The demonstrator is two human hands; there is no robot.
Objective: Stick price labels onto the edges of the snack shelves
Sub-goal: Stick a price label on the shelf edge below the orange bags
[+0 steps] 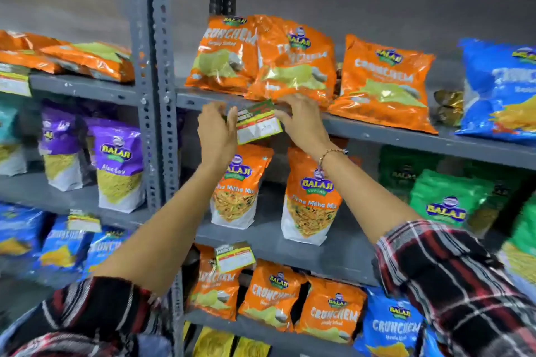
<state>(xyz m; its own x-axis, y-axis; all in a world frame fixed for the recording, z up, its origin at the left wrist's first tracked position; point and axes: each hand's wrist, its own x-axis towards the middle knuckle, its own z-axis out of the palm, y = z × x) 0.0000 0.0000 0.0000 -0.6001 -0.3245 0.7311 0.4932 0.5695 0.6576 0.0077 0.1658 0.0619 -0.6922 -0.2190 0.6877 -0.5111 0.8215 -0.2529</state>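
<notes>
A price label (pixel 258 122) with a green and red top and a white lower half lies against the front edge of the upper grey shelf (pixel 406 136). My left hand (pixel 217 130) holds its left side with fingers and thumb. My right hand (pixel 301 122) presses on its upper right corner, just below the orange Crunchem bags (pixel 261 58). Both arms reach up in rolled plaid sleeves.
Other labels hang on shelf edges at the far left (pixel 14 81), lower left (pixel 84 222) and lower middle (pixel 235 256). A perforated grey upright (pixel 153 81) stands left of my hands. Orange, purple, blue and green snack bags fill the shelves.
</notes>
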